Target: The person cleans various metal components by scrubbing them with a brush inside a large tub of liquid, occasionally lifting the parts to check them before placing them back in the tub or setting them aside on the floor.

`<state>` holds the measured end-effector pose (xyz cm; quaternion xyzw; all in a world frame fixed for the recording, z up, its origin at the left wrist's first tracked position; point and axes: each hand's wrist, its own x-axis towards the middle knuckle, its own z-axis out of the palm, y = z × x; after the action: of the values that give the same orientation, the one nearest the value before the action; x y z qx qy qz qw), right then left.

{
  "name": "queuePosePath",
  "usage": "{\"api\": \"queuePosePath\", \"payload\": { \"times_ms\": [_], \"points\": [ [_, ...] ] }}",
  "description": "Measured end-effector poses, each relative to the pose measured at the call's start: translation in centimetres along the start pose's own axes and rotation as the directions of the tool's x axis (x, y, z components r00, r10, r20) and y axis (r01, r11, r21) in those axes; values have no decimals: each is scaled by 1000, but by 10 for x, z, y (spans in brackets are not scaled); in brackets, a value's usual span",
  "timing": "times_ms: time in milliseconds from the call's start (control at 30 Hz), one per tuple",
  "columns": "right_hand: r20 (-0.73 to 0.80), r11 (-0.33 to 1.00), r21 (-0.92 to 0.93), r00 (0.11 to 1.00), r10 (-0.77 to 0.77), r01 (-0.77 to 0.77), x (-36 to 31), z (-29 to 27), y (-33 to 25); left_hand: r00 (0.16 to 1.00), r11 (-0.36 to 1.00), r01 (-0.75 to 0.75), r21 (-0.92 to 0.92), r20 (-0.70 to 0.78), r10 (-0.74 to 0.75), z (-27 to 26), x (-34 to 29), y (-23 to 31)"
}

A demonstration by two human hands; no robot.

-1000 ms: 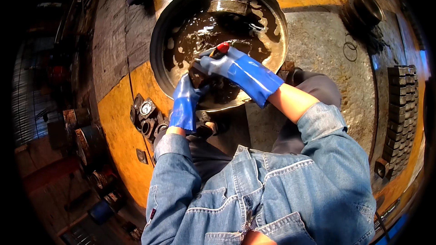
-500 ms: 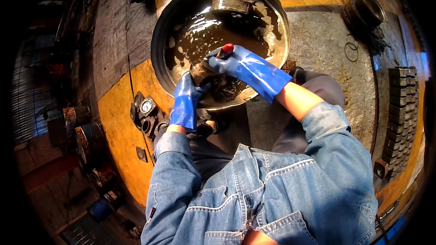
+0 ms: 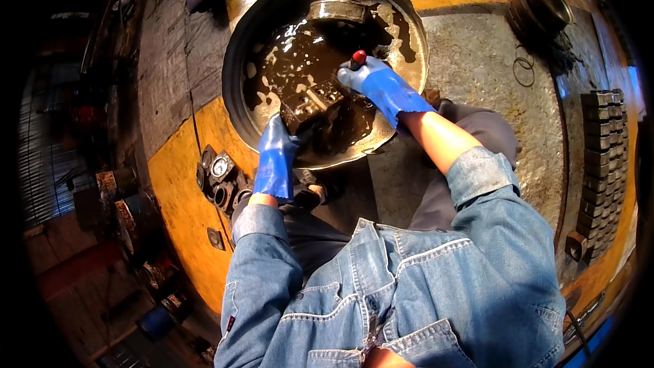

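Note:
A wide round metal basin holds dark oily liquid. Over its near side, my left hand in a blue rubber glove grips a dark blocky metal part that drips with the liquid. My right hand, also gloved in blue, is closed around a tool with a red-tipped handle just right of the part; the tool's working end is hidden. A grey metal ring-shaped piece lies in the liquid at the basin's far side.
Several small bearing-like metal parts lie on the yellow floor by my left wrist. A row of stacked dark blocks runs along the right. Round metal parts sit at top right. Thin wire rings lie on the grey floor.
My right hand has pulled back to the right, off the metal part, which now shows more fully above the liquid. My left hand stays on the part's near edge.

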<state>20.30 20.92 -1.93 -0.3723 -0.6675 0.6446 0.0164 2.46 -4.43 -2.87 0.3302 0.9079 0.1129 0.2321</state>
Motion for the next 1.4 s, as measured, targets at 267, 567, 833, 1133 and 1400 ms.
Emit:
{"api": "queuePosePath", "payload": {
  "times_ms": [267, 567, 833, 1133, 1400],
  "points": [
    [18, 977, -147, 988, -154, 155, -8, -8, 12, 995, 993, -82, 84, -41, 85, -1, -1, 6],
    [-424, 940, -320, 905, -33, -116, 8, -32, -9, 995, 986, 28, 165, 88, -43, -22, 0, 62],
    [-173, 991, -19, 976, -136, 135, 6, -10, 16, 977, 976, -214, 49, 37, 212, -10, 24, 104],
    [283, 913, 106, 868, -407, 393, 26, 57, 85, 962, 789, -4, -615, 212, 170, 31, 45, 41],
    [378, 952, 163, 875, -303, 260, 30, 77, 95, 946, 775, -130, -619, 157, 285, 13, 14, -5]
  ]
}}
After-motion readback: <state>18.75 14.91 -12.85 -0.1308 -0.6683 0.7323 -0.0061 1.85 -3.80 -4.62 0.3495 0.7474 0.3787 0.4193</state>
